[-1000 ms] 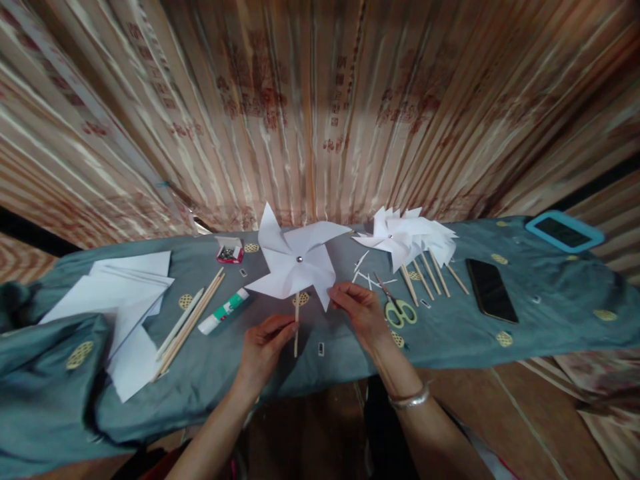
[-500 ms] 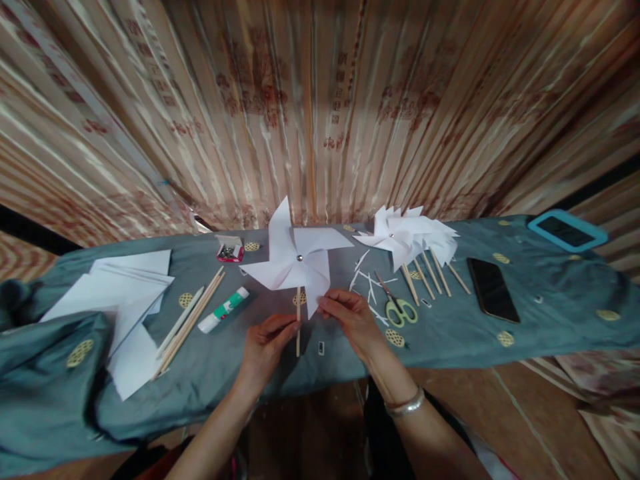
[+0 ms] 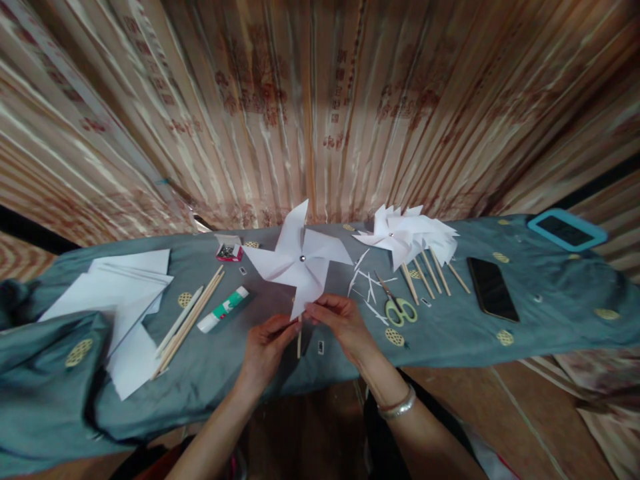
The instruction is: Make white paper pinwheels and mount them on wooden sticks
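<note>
Centrally in frame, left hand (image 3: 265, 348) pinches the stick (image 3: 299, 346), presumably steadying the pinwheel (image 3: 292, 267). Right hand (image 3: 346, 327) appears to pinch its lowest blade (image 3: 303, 297), likely checking rotation.

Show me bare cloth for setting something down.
Free: cloth right of the phone, in front of the blue-framed device; the front strip between scissors and phone. Crowded: centre, with held pinwheel and scraps; left, with papers, sticks, glue stick.

Glue stick (image 3: 223, 309) L of pinwheel (image 3: 301, 259) – scissors (image 3: 400, 311), phone (image 3: 493, 289) R.
</note>
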Demonstrator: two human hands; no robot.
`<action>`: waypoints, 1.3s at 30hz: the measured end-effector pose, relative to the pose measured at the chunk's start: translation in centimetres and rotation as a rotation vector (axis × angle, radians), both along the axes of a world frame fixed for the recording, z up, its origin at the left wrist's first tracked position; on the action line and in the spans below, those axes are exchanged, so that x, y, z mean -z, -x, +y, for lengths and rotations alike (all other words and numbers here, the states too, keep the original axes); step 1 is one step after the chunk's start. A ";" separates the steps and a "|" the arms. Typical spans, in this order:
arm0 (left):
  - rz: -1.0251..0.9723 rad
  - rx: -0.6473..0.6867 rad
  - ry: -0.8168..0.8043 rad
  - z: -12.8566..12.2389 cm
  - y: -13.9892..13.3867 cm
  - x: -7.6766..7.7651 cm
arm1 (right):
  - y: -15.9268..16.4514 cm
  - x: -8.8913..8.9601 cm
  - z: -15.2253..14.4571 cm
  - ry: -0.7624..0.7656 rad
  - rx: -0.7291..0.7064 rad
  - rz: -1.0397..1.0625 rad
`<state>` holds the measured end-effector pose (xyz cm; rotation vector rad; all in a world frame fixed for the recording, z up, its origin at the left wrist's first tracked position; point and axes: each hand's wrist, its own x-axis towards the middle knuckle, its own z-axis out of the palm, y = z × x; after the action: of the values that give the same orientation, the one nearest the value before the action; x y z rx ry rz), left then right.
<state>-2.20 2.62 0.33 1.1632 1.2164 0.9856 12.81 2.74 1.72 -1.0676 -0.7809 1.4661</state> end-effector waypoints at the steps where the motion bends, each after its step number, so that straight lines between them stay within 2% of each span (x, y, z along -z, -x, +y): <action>1: 0.001 0.002 -0.003 0.0 0.0 0.1 | 0.1 0.1 0.0 -0.010 -0.006 -0.012; 6: -0.013 -0.014 0.009 -0.1 0.0 0.5 | 0.6 0.4 -0.1 -0.028 -0.025 -0.069; 11: 0.011 -0.031 0.019 0.0 0.2 0.4 | -1.0 -0.6 -0.5 -0.052 -0.032 -0.187; 13: 0.026 -0.050 0.031 0.0 0.3 0.4 | -2.5 -0.9 -0.4 -0.099 0.046 -0.246; 15: 0.034 -0.050 0.036 0.0 0.3 0.5 | -4.3 -1.0 0.0 -0.129 0.203 -0.253; 18: 0.039 -0.015 0.029 -0.1 0.3 0.7 | -6.2 -0.6 1.0 -0.152 0.438 -0.266; 20: 0.047 0.009 0.018 -0.2 0.2 0.8 | -6.9 -0.3 1.6 -0.175 0.515 -0.277; 27: 0.044 0.032 0.034 -0.3 0.2 0.7 | -6.4 0.0 2.5 -0.171 0.454 -0.268; 39: 0.075 -0.008 0.012 0.0 0.5 0.0 | -5.0 -0.9 1.8 -0.123 0.341 -0.157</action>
<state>-2.68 2.57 0.30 1.1956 1.2851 0.9467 17.77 4.50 2.57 -1.1666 -0.7455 1.0439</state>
